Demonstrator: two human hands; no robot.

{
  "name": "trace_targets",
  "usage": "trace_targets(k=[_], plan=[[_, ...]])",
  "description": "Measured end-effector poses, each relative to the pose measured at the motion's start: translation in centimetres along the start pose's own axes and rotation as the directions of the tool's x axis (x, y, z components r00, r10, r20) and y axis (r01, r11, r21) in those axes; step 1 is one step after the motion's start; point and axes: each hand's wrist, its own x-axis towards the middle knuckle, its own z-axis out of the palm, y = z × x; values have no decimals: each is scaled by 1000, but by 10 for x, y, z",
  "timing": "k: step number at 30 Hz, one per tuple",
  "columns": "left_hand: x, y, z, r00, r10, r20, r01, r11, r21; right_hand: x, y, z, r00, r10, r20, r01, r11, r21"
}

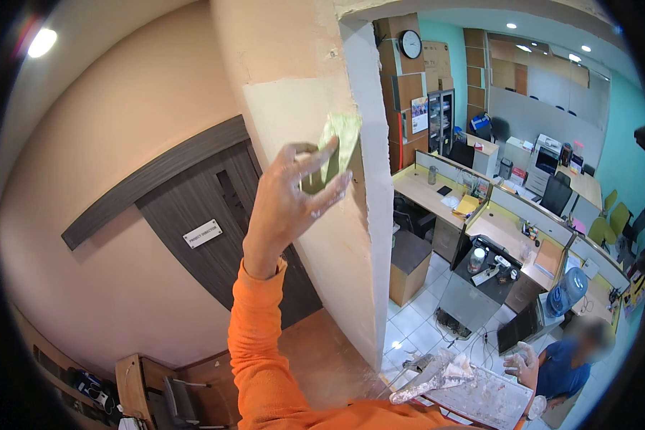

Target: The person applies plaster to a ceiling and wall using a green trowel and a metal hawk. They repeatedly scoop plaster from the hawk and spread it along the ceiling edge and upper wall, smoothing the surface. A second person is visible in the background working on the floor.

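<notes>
My left hand (pixel 287 190), smeared white on the fingers, is raised against the wall pillar (pixel 294 107). It grips a flat, pale green putty spreader (pixel 345 140), whose wide end touches the plaster near the pillar's corner. My orange sleeve runs up to that wrist from the lower edge. My right hand does not show. Low at the right lies a grey board (pixel 491 394) with lumps of whitish putty (pixel 455 373) and a putty-covered tool (pixel 416 393). Another hand (pixel 523 362), white with putty, is at its far right edge and seems to belong to the person in blue.
A person in a blue shirt (pixel 566 369) is close by at the lower right. Beyond the pillar are office desks (pixel 437 190), a dark-topped cabinet (pixel 473 294) and a water bottle (pixel 566 290). A dark door (pixel 215 215) stands left; a wooden desk (pixel 132 383) is lower left.
</notes>
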Motion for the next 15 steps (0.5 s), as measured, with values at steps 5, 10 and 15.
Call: trace_targets(k=[5,10,15], plan=[[-22,-19,-12,989,-121,84,133,977,-167,0,-5,-2,999,35,10,-35,999,-25],[-4,-20,-11,981,-144,-132,88,929,-360,1,-4,-6,999,51,8,-51,998,-49],[44,-12,-20,961,-51,-271,-15,971,-237,0,2,-9,999,36,-11,-36,999,-25]])
